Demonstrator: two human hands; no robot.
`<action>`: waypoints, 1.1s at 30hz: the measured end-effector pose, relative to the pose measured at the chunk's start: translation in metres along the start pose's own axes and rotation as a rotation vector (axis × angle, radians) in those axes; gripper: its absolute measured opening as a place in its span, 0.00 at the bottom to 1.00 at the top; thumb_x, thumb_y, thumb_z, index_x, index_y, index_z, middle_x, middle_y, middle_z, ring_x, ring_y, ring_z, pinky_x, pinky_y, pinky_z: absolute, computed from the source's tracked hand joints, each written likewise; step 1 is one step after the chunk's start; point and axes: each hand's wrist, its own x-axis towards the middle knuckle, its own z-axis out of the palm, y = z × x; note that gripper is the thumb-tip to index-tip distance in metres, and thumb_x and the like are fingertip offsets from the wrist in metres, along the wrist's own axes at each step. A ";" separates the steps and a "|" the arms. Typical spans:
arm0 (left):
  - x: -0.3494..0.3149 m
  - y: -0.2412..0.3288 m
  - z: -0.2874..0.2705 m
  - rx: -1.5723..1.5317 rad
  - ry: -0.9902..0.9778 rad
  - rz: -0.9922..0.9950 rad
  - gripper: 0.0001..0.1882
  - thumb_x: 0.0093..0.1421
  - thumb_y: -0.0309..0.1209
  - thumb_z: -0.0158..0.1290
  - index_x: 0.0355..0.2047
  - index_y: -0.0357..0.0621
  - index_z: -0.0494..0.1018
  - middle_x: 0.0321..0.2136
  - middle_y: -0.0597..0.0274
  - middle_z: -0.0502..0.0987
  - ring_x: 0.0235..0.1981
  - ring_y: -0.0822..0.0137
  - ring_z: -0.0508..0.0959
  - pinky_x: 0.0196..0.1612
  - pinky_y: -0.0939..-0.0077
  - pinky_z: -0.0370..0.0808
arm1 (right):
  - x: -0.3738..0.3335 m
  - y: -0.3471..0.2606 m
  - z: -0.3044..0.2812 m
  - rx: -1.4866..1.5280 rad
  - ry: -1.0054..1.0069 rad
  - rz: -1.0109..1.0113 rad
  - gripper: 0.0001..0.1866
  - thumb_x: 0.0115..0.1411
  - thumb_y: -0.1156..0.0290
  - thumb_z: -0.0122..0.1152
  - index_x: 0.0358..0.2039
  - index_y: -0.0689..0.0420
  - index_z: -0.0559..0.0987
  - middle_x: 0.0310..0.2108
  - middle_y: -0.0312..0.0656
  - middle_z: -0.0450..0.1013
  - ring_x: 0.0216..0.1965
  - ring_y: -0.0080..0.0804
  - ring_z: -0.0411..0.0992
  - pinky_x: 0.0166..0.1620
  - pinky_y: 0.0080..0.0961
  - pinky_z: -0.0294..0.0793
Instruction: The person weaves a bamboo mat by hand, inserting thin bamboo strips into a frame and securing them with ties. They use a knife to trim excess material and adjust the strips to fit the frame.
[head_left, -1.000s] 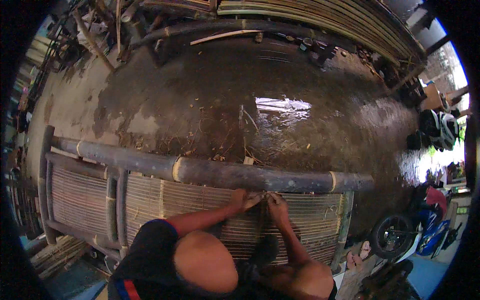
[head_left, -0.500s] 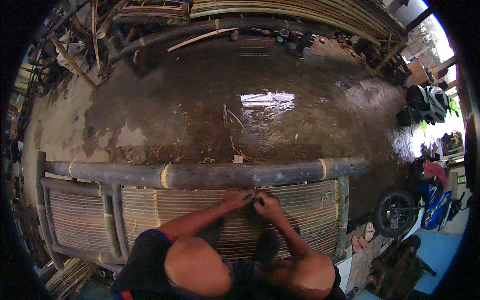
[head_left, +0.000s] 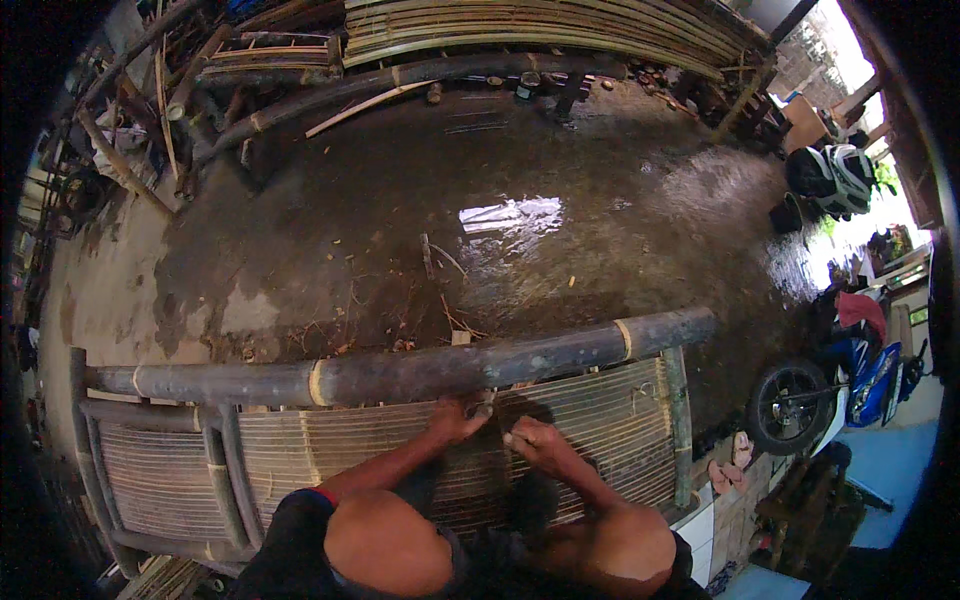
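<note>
A bamboo bench frame [head_left: 420, 375] with a bed of thin pale slats [head_left: 370, 430] lies across in front of me. My left hand [head_left: 458, 420] is at the underside of its thick dark pole, fingers closed on a small pale strip [head_left: 488, 404] that sticks up by the pole. To the right and a little nearer, my right hand [head_left: 535, 440] is over the slats with its fingers curled in; what they hold, if anything, is too small and dark to make out. My bare knees [head_left: 388, 545] show below the forearms.
Beyond the bench stretches a wet concrete floor [head_left: 340, 220] with loose scraps. Stacked bamboo strips [head_left: 540, 30] lie on a rack at the back. On the right stand a blue motorbike [head_left: 875, 385] and pink sandals [head_left: 728, 475]. Bamboo poles [head_left: 125, 165] lean at the far left.
My hands, together at the pole before, are now apart: the right has drawn back toward me, the left stays near the pole. The whole view has shifted and tilted slightly.
</note>
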 end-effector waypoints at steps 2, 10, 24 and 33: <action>0.012 -0.022 0.018 0.273 0.014 -0.084 0.34 0.61 0.57 0.48 0.58 0.45 0.71 0.60 0.42 0.68 0.59 0.41 0.69 0.60 0.48 0.66 | -0.007 -0.011 -0.015 0.146 -0.090 0.059 0.10 0.62 0.67 0.61 0.32 0.62 0.77 0.29 0.47 0.72 0.35 0.44 0.73 0.38 0.35 0.72; 0.059 -0.046 0.052 0.266 -0.143 -0.024 0.31 0.61 0.50 0.48 0.58 0.42 0.69 0.59 0.41 0.69 0.59 0.41 0.69 0.60 0.48 0.65 | 0.017 -0.041 -0.040 -0.070 0.248 0.095 0.09 0.63 0.70 0.60 0.36 0.65 0.78 0.35 0.50 0.74 0.41 0.46 0.73 0.45 0.33 0.72; 0.072 -0.067 0.056 0.185 0.147 0.363 0.20 0.61 0.44 0.55 0.49 0.47 0.76 0.43 0.45 0.79 0.42 0.43 0.78 0.45 0.52 0.74 | 0.039 0.002 0.014 0.936 0.529 0.120 0.12 0.65 0.70 0.53 0.26 0.62 0.75 0.25 0.40 0.71 0.26 0.27 0.68 0.32 0.26 0.68; 0.016 -0.020 0.028 0.349 0.210 0.440 0.20 0.61 0.43 0.55 0.51 0.50 0.74 0.44 0.48 0.79 0.40 0.44 0.79 0.44 0.52 0.75 | 0.022 -0.007 -0.004 0.883 0.499 0.461 0.16 0.64 0.66 0.55 0.19 0.55 0.68 0.18 0.31 0.62 0.20 0.20 0.58 0.26 0.23 0.57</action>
